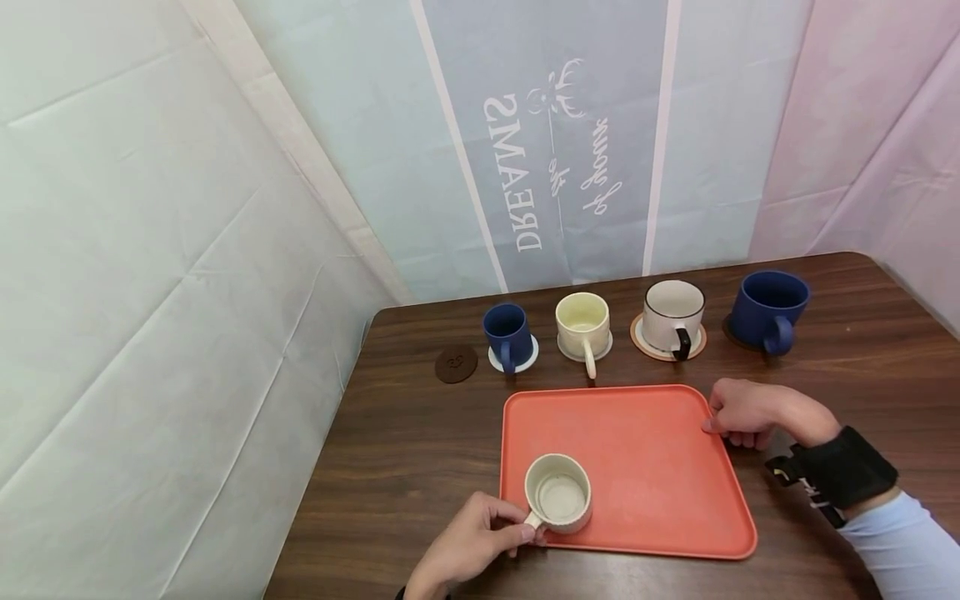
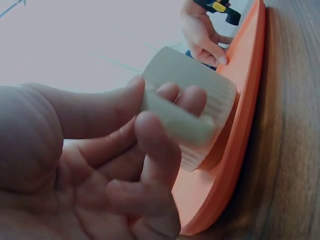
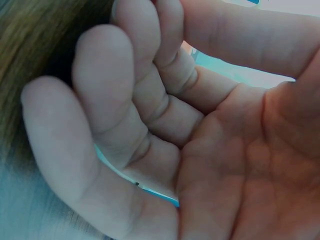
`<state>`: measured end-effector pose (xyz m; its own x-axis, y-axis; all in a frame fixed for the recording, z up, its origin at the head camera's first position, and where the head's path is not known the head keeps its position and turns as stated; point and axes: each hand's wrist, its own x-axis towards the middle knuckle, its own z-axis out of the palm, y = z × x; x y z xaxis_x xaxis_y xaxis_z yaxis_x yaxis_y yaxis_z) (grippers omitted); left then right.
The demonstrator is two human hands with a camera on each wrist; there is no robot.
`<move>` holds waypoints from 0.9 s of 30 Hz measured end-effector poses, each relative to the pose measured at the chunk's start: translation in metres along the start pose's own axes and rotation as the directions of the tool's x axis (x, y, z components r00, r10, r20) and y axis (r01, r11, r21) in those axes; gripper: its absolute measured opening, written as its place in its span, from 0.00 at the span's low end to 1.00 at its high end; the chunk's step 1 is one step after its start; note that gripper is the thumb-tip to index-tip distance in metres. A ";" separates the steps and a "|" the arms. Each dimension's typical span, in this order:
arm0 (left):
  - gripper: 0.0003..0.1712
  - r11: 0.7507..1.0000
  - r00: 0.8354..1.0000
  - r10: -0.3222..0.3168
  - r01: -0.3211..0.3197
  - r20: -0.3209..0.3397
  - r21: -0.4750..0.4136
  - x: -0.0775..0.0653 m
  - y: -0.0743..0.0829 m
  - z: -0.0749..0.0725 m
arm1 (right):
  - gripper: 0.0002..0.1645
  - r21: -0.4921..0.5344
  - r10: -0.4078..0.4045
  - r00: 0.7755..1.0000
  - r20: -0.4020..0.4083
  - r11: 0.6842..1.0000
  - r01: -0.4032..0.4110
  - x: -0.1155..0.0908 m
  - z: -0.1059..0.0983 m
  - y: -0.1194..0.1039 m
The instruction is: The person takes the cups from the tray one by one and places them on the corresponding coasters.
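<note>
A cream ribbed mug (image 1: 558, 493) is upright over the front left corner of the orange tray (image 1: 645, 467); whether its base touches the tray I cannot tell. My left hand (image 1: 480, 533) pinches the mug's handle (image 2: 175, 117) between thumb and fingers. At the tray's right edge, near the far corner, my right hand (image 1: 750, 412) grips the rim, thumb on top and the other fingers curled at the outer side. The right wrist view shows those curled fingers (image 3: 105, 85) close up, with the tray mostly hidden.
Behind the tray, a small blue cup (image 1: 508, 332), a pale yellow cup (image 1: 583, 325), a white mug with black handle (image 1: 673, 312) and a large blue mug (image 1: 768, 308) stand on coasters. A bare brown coaster (image 1: 456, 364) lies left of them. Fabric (image 1: 600, 233) hangs behind the wooden table (image 1: 405, 450).
</note>
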<state>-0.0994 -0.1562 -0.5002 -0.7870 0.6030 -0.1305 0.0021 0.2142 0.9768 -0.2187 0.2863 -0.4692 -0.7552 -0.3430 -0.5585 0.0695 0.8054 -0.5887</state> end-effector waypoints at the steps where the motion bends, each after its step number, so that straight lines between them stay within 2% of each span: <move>1: 0.09 1.000 1.000 -0.002 0.002 -0.021 0.002 0.000 0.000 0.000 | 0.16 0.001 0.000 1.000 -0.001 1.000 0.000 0.000 0.000 0.000; 6: 0.08 1.000 0.994 -0.004 0.002 -0.107 -0.019 0.005 0.002 0.005 | 0.16 -0.001 0.000 1.000 -0.004 1.000 0.000 -0.001 0.001 0.000; 10: 0.08 0.999 0.983 0.001 -0.009 -0.182 -0.043 0.011 0.003 0.010 | 0.16 -0.007 -0.002 1.000 -0.010 1.000 0.002 0.000 0.002 0.000; 12: 0.08 0.999 0.980 0.001 -0.012 -0.199 -0.052 0.014 0.004 0.012 | 0.16 -0.008 -0.004 1.000 -0.013 1.000 0.004 0.000 0.002 0.000; 14: 0.09 0.998 0.982 0.006 -0.018 -0.189 -0.062 0.016 0.004 0.012 | 0.16 -0.005 -0.002 1.000 -0.012 1.000 0.002 0.000 0.002 0.000; 21: 0.11 0.992 0.997 -0.021 0.011 -0.078 -0.123 0.021 0.004 0.004 | 0.16 -0.002 -0.004 1.000 -0.012 1.000 0.004 0.000 0.001 0.000; 22: 0.12 0.991 0.997 -0.025 0.016 -0.068 -0.131 0.021 0.004 0.003 | 0.17 0.000 0.003 1.000 -0.012 1.000 -0.003 0.004 0.001 0.005; 27: 0.13 0.986 0.997 -0.025 0.013 -0.068 -0.167 0.024 -0.001 0.004 | 0.16 -0.003 -0.011 1.000 -0.017 1.000 0.010 0.008 0.001 0.010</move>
<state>-0.1156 -0.1389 -0.5050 -0.8268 0.5440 -0.1430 -0.1112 0.0912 0.9896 -0.2234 0.2906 -0.4799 -0.7671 -0.3431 -0.5421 0.0598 0.8031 -0.5929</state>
